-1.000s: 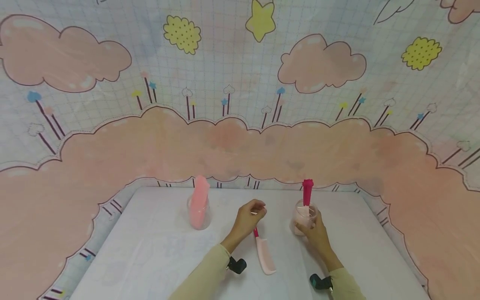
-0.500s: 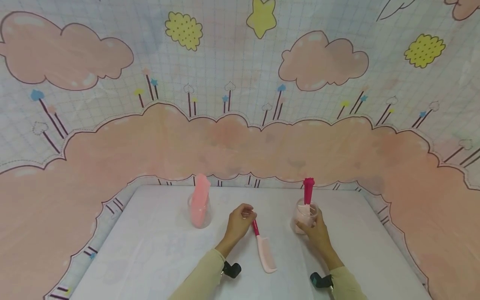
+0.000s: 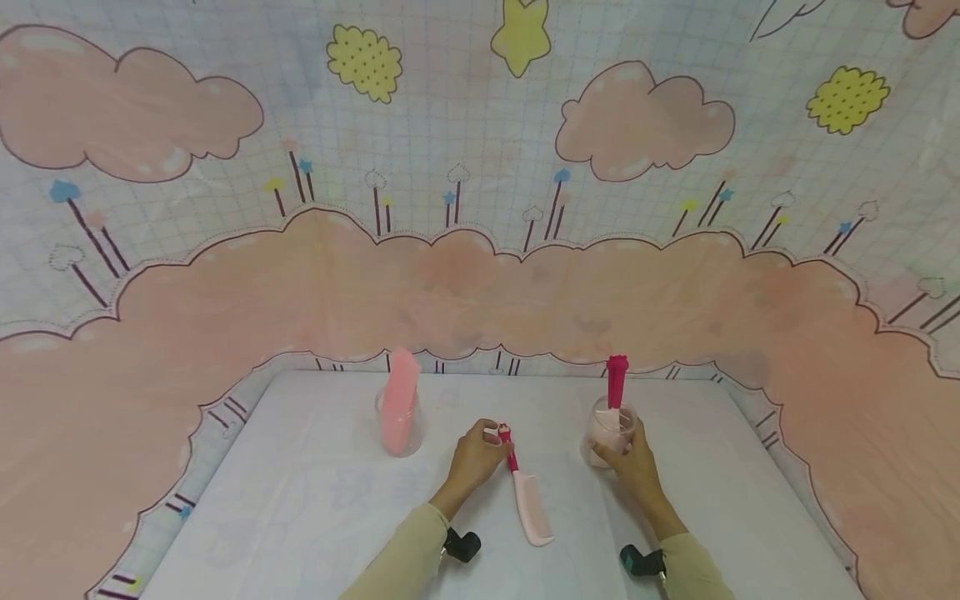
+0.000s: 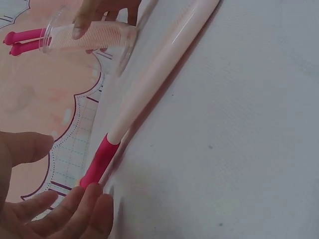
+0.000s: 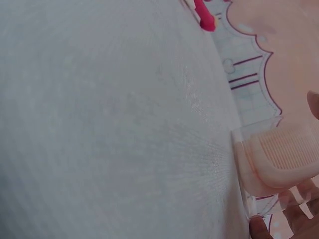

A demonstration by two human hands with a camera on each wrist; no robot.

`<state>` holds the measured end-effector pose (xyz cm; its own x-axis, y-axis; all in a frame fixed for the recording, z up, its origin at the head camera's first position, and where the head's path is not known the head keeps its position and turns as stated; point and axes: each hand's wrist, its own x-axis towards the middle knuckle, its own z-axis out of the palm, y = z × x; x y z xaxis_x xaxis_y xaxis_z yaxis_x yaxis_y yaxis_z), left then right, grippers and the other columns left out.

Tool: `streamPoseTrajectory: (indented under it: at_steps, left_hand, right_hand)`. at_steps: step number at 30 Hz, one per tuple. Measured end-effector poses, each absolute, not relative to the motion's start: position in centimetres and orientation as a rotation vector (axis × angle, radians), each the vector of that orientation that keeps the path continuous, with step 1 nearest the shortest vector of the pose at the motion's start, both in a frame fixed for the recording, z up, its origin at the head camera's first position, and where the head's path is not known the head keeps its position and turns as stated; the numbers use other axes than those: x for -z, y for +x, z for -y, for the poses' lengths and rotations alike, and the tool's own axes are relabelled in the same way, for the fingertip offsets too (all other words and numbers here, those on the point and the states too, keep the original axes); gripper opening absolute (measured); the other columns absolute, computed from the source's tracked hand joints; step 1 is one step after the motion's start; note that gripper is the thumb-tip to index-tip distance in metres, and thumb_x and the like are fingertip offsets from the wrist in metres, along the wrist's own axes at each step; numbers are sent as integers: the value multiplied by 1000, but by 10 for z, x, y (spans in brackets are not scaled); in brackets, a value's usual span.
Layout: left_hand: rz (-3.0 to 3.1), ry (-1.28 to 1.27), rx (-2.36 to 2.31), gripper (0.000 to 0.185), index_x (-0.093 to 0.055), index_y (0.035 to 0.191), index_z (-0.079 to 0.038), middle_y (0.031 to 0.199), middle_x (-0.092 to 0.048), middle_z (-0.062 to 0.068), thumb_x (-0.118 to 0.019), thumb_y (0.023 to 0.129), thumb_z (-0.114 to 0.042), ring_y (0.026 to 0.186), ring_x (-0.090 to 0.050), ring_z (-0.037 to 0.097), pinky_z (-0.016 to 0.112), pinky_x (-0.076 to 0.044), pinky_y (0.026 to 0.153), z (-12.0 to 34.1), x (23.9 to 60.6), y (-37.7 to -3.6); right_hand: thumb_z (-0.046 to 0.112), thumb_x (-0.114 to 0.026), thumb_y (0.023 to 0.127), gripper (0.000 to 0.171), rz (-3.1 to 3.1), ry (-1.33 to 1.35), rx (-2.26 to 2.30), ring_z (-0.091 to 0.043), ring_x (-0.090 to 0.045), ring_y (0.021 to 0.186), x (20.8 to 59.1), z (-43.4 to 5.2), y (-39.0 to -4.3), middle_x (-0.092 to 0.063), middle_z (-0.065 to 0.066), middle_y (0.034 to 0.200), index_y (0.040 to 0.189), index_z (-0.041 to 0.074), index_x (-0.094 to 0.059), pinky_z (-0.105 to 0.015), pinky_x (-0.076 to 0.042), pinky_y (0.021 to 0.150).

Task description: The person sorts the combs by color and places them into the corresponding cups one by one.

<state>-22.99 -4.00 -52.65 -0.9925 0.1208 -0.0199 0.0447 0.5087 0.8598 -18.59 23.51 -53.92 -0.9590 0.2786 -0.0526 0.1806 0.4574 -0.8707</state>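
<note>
A pale pink comb (image 3: pixel 531 507) with a red handle lies on the table's middle. My left hand (image 3: pixel 476 457) is beside the comb's handle end; in the left wrist view its fingertips (image 4: pixel 90 191) are right at the red tip, with the thumb (image 4: pixel 32 148) well apart from them. On the right, my right hand (image 3: pixel 636 467) grips a clear jar (image 3: pixel 600 458) standing upright. Inside that jar are pale pink combs (image 4: pixel 92 37), their teeth visible through the wall and two red handles (image 4: pixel 27 42) sticking out of the mouth.
A second clear jar (image 3: pixel 415 442) stands at the back left, holding a long, flat pink object (image 3: pixel 400 400) that leans above its rim. The white table (image 3: pixel 300 500) ends at the back against a patterned cloth (image 3: pixel 480 292) with clouds and stars.
My left hand has moved left and a little nearer, off the comb's handle end, which now shows. The comb and the right hand on its jar have stayed in place.
</note>
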Motion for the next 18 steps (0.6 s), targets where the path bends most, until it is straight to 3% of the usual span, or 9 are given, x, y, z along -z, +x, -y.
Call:
streamPoseTrajectory:
  at_steps: [8,18]
  left_hand:
    - [-2508,144,-1546,46,-55,124,-1,86,-69,7,-73,86,-18,58,-61,13,24,-52,46,38,534,-229]
    - [-2487,148,-1587,46,-54,121,-1,77,-65,3,-76,83,-15,51,-59,10,24,-51,41,31,544,-231]
  right_hand:
    - [33,-72,89,92,2604,-422,-1524,-49,-28,144,540,-235,-187,-25,-19,160,157,19,-11,-61,-35,110]
    - [36,-72,88,93,2599,-432,-1543,-49,-28,144,541,-236,-187,-24,-19,161,157,20,-11,-62,-37,109]
